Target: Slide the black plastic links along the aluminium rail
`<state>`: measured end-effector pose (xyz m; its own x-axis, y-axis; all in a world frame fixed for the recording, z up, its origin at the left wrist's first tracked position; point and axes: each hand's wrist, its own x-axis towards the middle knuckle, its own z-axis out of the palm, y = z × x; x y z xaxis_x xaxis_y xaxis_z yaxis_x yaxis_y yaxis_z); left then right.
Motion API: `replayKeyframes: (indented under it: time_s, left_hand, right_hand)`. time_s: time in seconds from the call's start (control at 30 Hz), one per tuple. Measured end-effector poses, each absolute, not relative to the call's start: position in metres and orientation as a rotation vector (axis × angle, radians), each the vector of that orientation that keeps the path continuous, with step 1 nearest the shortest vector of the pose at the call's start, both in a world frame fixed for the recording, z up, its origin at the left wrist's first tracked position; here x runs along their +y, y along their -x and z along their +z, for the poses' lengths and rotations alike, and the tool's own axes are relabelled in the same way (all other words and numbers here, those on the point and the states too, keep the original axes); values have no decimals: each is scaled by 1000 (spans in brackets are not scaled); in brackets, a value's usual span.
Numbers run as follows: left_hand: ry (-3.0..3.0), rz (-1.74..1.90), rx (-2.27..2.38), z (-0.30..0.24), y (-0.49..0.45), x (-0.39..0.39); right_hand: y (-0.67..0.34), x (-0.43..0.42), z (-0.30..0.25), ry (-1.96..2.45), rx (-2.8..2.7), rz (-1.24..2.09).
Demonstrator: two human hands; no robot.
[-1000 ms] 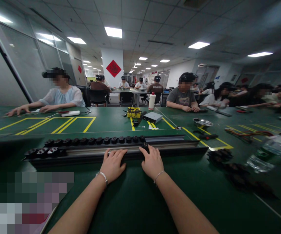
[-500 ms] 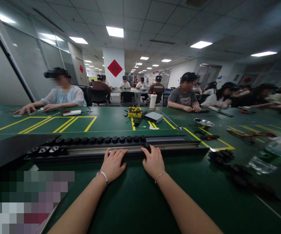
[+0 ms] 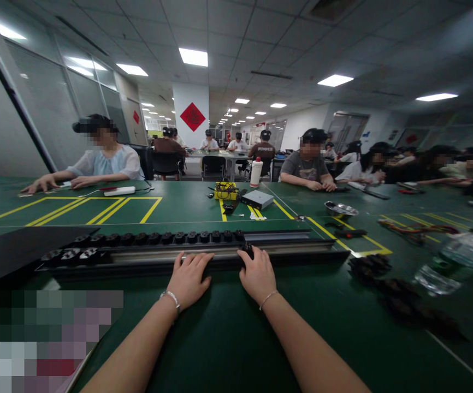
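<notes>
In the head view, the long black rail is laid across mid-frame on the green table. The left hand is pressed flat on its front edge, fingers spread. The right hand is curled over a small black module; whether it is gripped cannot be told. Under uneven pressure the module could be jammed askew. Yellow lines are marked on the table, and seated people are seen in the lit office behind.

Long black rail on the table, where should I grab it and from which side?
Probably near the middle, from the near long side, hands spread. The long black rail lies flat and crosswise on the table, so an end grip would likely tip it. A row of round black sockets fills its left part; hold the plain edges.
</notes>
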<state>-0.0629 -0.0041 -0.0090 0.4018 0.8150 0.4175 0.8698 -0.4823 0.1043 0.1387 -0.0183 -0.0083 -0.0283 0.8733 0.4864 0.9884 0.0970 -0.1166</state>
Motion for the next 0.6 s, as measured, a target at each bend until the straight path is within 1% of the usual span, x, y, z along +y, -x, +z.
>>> replayKeyframes:
  time_s: [0.6]
  left_hand:
    - [2522, -627, -1522, -10, 64, -2]
  right_hand:
    - [-139, -18, -9, 1843, -1911, -372]
